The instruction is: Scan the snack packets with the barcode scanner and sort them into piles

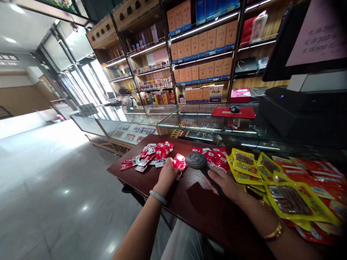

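Observation:
My right hand [221, 180] is wrapped round the handle of a dark barcode scanner [195, 160], whose head points at a small red snack packet [179, 161]. That packet is pinched in my left hand [168, 175], just above the table, and a bright patch of light falls on it. Left of it lies a loose pile of red and white packets [159, 150]. More red packets [217, 157] lie behind the scanner. Close to my right forearm are yellow packs [288, 198] with brown contents showing through clear windows.
The dark wooden table [197, 213] stands against a glass display counter [189, 115]. On the counter are a mouse [234, 109] on a red mat and a black till machine [295, 108] with a screen. Orange-red packs [322, 173] crowd the table's right. A person [127, 99] is at the far counter.

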Demonstrator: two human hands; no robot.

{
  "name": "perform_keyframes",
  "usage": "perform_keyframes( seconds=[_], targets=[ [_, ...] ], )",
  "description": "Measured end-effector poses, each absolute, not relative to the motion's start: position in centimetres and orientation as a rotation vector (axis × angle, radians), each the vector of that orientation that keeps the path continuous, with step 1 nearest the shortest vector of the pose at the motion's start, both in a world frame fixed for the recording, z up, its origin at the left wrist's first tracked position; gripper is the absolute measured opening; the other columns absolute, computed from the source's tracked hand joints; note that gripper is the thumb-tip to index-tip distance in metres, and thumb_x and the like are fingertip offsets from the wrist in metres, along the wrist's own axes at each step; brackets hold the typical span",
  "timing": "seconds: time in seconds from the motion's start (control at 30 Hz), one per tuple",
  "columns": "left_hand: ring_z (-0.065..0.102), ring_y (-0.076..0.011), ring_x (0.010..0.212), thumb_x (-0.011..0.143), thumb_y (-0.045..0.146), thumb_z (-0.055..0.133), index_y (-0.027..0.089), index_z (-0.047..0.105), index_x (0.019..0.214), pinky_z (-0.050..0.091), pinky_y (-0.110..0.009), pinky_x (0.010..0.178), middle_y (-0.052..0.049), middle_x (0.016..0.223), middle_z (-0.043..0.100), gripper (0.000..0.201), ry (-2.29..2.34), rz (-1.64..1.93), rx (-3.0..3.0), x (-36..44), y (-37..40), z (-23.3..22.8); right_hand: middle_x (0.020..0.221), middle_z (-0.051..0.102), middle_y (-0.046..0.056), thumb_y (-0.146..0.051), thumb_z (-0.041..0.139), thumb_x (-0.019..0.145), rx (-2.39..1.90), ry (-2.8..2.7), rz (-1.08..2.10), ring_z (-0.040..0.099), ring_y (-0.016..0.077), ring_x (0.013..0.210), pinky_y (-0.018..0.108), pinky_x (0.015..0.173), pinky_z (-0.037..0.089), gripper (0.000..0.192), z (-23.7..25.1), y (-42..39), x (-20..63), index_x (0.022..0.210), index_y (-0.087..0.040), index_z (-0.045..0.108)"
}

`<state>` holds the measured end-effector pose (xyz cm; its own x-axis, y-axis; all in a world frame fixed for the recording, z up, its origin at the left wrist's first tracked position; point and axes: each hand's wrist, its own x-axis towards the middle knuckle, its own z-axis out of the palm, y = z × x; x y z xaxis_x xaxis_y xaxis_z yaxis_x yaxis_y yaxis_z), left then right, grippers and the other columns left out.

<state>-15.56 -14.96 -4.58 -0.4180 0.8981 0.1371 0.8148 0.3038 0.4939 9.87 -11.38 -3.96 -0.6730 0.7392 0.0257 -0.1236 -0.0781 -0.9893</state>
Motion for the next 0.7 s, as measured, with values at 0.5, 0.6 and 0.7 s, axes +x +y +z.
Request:
perform_keyframes(
  seconds=[0.5, 0.6, 0.7],
  targets=[
    [0.064, -0.0228, 0.105, 0.077, 0.016, 0.064, 0.017, 0.053, 0.120, 0.049, -0.035, 0.092, -0.011, 0.113, 0.068, 0.044, 1.760, 1.073, 1.797, -11.2, -11.8, -4.9, 0.064, 0.052, -0.005, -0.060, 0.058, 0.085, -0.656, -1.611, 1.822, 0.042, 0.0076, 0.043, 0.021, 0.040, 0.032, 0.045, -3.7, -11.5, 9.9, 0.104, -0.020, 0.056],
    [0.063, -0.0229, 0.109, 0.080, 0.021, 0.063, 0.017, 0.064, 0.113, 0.048, -0.037, 0.100, -0.009, 0.115, 0.069, 0.034, 1.487, 1.085, 1.951, -10.4, -11.0, -4.8, 0.063, 0.053, -0.004, -0.062, 0.059, 0.083, -0.666, -1.597, 1.828, 0.043, 0.0084, 0.042, 0.022, 0.039, 0.031, 0.047, -3.7, -11.4, 10.0, 0.105, -0.020, 0.057],
    [0.056, -0.0249, 0.123, 0.083, 0.027, 0.061, 0.018, 0.056, 0.131, 0.042, -0.040, 0.108, -0.011, 0.133, 0.061, 0.049, 1.696, 1.031, 2.007, -12.1, -11.5, -4.1, 0.064, 0.055, -0.003, -0.063, 0.061, 0.082, -0.702, -1.567, 1.831, 0.045, 0.0086, 0.042, 0.022, 0.040, 0.030, 0.047, -3.8, -11.3, 10.1, 0.100, -0.020, 0.059]
  ],
)
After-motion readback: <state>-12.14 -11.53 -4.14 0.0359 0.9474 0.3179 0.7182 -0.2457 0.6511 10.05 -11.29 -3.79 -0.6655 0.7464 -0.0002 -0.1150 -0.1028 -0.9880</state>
